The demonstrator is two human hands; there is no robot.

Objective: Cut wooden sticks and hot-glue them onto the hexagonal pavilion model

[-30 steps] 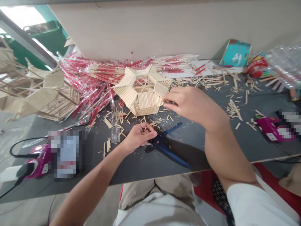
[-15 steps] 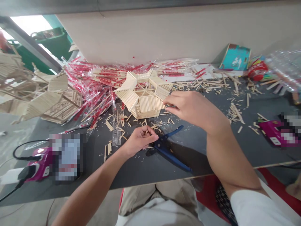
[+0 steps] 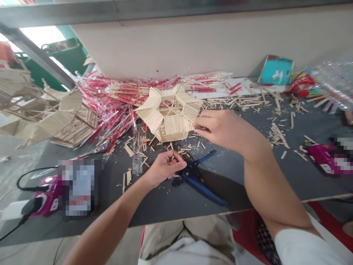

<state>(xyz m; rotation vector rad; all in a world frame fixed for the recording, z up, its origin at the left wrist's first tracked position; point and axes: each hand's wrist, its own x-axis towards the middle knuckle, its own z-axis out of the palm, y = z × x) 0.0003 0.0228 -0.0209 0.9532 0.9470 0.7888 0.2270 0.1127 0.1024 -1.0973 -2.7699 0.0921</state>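
Note:
A star-shaped model [image 3: 173,125] built of thin wooden sticks stands mid-table, with a hollow centre crossed by sticks. At its right lower roof corner, my right hand [image 3: 220,129] is closed in a pinch, fingertips against the edge. Whatever those fingertips hold, if anything, is hidden. In front of the model my left hand [image 3: 167,165] is closed, thumb pressed to the curled fingers; I cannot make out what is in it. Just beside its thumb lie blue-handled cutters [image 3: 202,186], their head partly behind the hand. Cut stick pieces [image 3: 128,150] are scattered around the model.
A larger stick structure [image 3: 41,110] stands at the left. Red-and-clear wrappers with sticks [image 3: 118,92] are heaped behind. A clear ruler [image 3: 137,151], a phone [image 3: 79,189] and a purple power strip [image 3: 48,184] lie left. Stick offcuts [image 3: 277,132] and another purple strip [image 3: 317,156] are right.
The whole view has shifted slightly downward in the picture. Both hands keep nearly the same places and poses, the right still at the model's edge.

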